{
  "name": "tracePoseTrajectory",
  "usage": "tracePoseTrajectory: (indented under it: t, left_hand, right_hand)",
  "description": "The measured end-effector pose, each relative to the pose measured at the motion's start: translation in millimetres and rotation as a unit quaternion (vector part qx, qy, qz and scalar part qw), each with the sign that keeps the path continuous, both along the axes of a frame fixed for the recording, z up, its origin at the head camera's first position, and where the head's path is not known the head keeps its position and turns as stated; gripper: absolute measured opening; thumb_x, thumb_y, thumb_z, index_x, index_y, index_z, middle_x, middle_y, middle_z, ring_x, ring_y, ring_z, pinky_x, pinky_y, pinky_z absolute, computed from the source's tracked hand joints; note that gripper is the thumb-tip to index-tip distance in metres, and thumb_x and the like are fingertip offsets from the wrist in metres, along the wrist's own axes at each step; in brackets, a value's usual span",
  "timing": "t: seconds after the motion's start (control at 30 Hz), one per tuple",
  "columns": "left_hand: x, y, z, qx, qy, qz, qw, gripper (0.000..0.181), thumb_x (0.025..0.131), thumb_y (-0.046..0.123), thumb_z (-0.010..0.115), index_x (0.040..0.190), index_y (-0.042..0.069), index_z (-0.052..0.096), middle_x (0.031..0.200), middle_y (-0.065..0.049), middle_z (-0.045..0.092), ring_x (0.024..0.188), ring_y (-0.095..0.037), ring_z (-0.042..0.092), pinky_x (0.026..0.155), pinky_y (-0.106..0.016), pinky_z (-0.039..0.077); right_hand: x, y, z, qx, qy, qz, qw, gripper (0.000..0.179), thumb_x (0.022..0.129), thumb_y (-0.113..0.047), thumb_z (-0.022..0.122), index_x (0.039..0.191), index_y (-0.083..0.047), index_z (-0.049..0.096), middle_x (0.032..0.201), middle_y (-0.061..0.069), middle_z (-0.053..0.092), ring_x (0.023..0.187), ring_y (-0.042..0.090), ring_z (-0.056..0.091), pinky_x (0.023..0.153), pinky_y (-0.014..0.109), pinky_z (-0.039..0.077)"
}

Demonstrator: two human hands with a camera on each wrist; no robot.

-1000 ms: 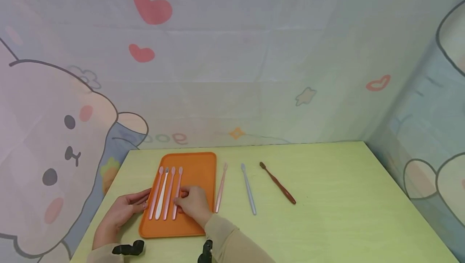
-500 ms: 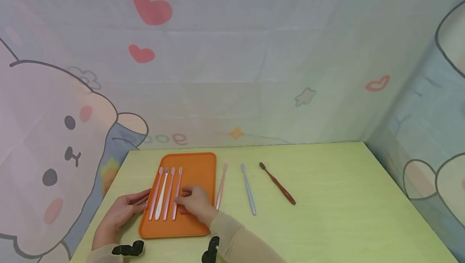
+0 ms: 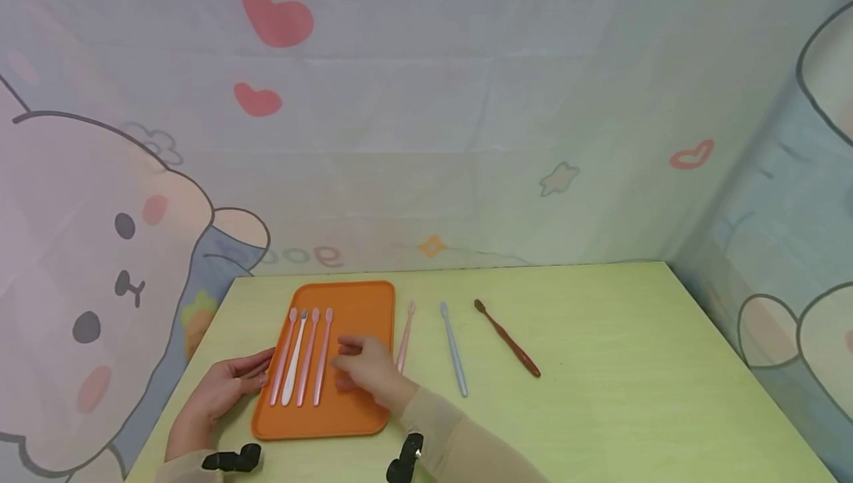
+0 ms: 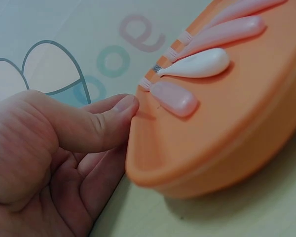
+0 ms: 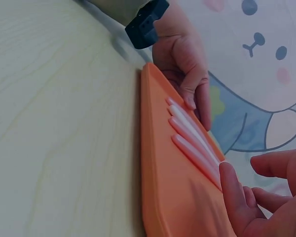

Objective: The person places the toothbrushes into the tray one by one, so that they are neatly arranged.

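An orange tray (image 3: 360, 311) lies on the left part of the table. In it, side by side, are a pink toothbrush (image 3: 283, 359), a white toothbrush (image 3: 290, 373) and two more pink ones, all with heads toward the back. My left hand (image 3: 218, 392) holds the tray's left edge; in the left wrist view the thumb (image 4: 123, 106) sits at the rim, with fingers behind it. Over the tray, just right of the rightmost pink toothbrush (image 3: 323, 358), is my right hand (image 3: 375, 373). Its thumb and fingers are apart, with nothing between them.
Right of the tray, a pink toothbrush (image 3: 405, 336), partly hidden by the right hand, a light blue toothbrush (image 3: 455, 350) and a brown toothbrush (image 3: 509, 340) lie on the pale green table (image 3: 600, 379). A printed cloth (image 3: 400, 98) hangs behind the table.
My right hand has let go of the rightmost pink toothbrush in the tray and moved slightly right, its fingers parting. The left hand stays at the tray's edge.
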State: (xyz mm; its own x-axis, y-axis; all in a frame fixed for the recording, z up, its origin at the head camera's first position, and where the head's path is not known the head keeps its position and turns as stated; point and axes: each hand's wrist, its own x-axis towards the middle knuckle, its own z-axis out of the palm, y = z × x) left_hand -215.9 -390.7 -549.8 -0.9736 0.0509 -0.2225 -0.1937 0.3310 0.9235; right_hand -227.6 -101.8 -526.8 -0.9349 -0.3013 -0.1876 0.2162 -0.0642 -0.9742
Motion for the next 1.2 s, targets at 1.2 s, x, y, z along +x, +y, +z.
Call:
tracePoseTrajectory:
  t: [1.2]
  left_hand:
    - [-2.2,-4.3,-0.9,-0.007,-0.009,0.004,0.9999,0.061,0.099,0.001,0.073,0.153,-0.011,0.047,0.150,-0.027,0.056,0.105,0.012,0.061,0.088,-0.017,0.055]
  right_hand:
    - [-30.0,112.4,10.5,0.078,0.132,0.011,0.9882,0.043,0.103,-0.006,0.068,0.142,0.009,0.062,0.132,0.029,0.064,0.109,0.029,0.071,0.086,0.042,0.064]
